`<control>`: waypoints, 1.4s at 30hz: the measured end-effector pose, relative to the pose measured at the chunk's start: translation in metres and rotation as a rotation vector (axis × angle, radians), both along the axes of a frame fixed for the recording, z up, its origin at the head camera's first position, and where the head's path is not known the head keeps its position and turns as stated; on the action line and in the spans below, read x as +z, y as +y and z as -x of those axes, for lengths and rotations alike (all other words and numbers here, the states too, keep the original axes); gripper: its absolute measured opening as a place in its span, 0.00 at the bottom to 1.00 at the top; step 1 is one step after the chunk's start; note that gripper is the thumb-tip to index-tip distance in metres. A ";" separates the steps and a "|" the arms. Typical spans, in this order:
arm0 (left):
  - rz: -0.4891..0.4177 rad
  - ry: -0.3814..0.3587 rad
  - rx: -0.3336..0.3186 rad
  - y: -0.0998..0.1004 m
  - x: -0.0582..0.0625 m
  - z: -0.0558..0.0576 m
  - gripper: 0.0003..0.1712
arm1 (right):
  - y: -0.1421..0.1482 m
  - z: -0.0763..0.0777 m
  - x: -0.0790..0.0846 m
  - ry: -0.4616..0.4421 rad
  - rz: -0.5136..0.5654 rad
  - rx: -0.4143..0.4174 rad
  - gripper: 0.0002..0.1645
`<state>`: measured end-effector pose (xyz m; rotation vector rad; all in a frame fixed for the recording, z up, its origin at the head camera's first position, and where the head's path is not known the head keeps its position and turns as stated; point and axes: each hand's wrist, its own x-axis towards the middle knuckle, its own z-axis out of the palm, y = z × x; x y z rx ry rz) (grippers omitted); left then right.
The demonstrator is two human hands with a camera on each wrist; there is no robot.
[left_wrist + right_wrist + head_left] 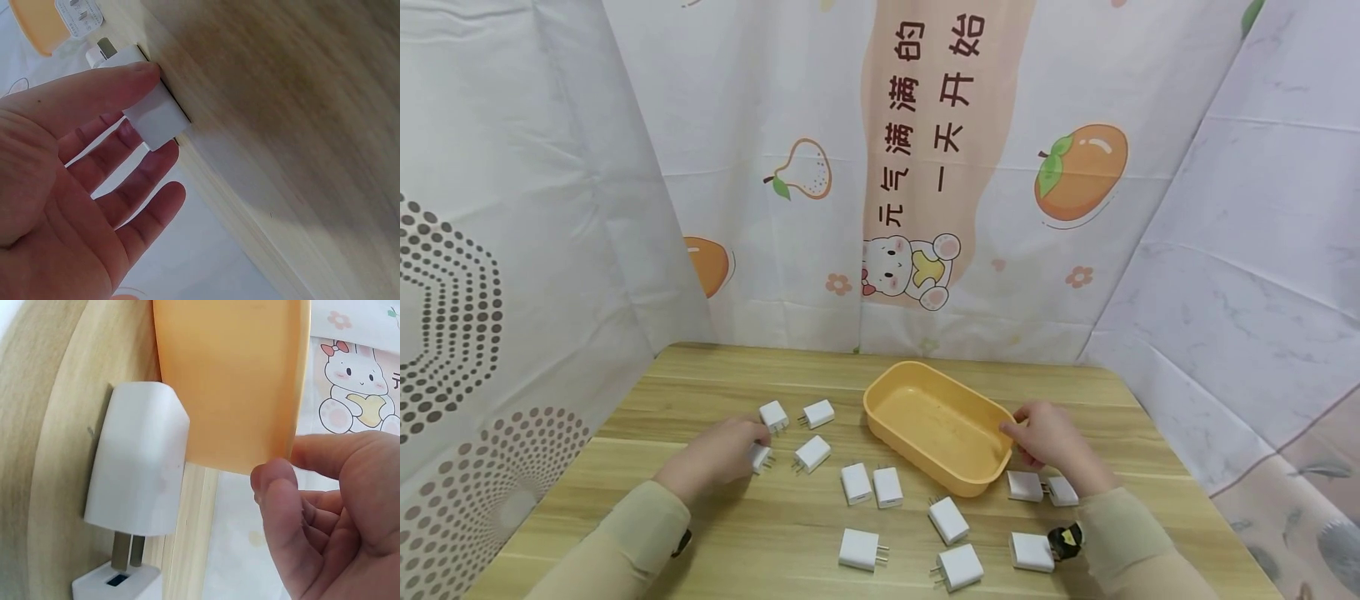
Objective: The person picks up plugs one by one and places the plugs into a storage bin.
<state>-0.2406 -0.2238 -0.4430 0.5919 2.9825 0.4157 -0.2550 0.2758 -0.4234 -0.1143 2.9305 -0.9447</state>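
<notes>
At the left of the table my left hand [727, 450] holds a white plug-in charger [759, 457] between thumb and fingers. In the left wrist view the thumb lies on one side of this charger [156, 115] and the fingertips on the other, with its metal prongs pointing away from the palm. My right hand [1051, 435] pinches the rim of a yellow-orange plastic basin [917, 461] at its right end, thumb and forefinger on the edge. The basin stands at an angle, and its inside shows bare.
Near the left hand lie more white chargers [812, 453]. Several others [948, 521] are spread in front of the basin. Two chargers [1025, 486] sit below the right hand, and one [1032, 552] lies by the right wrist. Printed curtains [760, 250] enclose the wooden table [760, 542].
</notes>
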 end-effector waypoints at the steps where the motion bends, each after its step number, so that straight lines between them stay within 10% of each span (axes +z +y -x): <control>1: 0.000 -0.002 0.002 0.000 0.000 0.000 0.22 | 0.000 0.001 0.000 0.005 -0.005 -0.001 0.14; 28: -0.013 -0.008 -0.004 -0.006 -0.004 0.000 0.25 | -0.005 0.004 -0.001 -0.040 -0.043 -0.042 0.11; 42: -0.129 0.037 -0.007 -0.010 0.020 -0.007 0.22 | -0.005 0.003 0.001 -0.070 -0.015 -0.046 0.11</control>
